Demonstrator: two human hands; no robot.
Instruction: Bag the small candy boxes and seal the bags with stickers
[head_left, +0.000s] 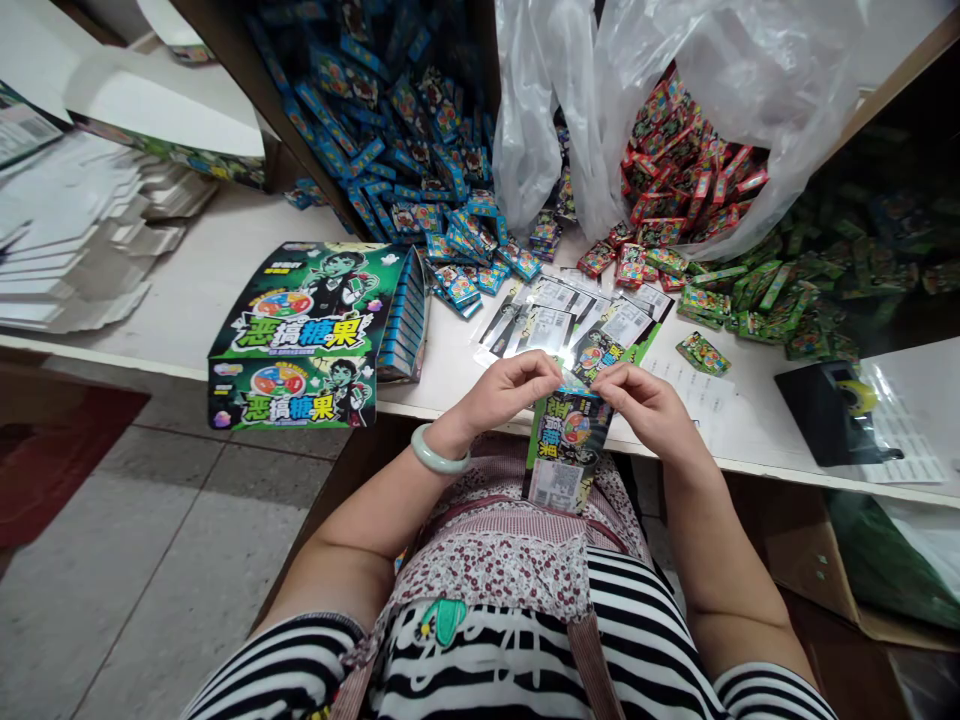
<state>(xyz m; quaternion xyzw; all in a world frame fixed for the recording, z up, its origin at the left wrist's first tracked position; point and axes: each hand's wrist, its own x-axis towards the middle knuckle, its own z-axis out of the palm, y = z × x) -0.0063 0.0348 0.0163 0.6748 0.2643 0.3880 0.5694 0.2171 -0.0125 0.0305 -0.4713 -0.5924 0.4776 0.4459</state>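
At near edge of table (451,362), your left hand (511,392) and right hand (646,402) pinch packet (570,440) between fingertips at far corners, likely to hold edge straight

1. The packet (568,450) is flat and rectangular, printed mostly black with a green margin down its left side.
2. Large white, blue and yellow characters run down its face beside a multicoloured wheel; the print lies a quarter turn sideways.
3. A pale panel of small print fills the lower end.
4. It hangs lengthwise, leaning slightly, pinched near both upper corners, at the worktop's (442,403) front edge.
5. A narrow blue strip (576,391) shows along the top; whether it is the packet's own cannot be told.
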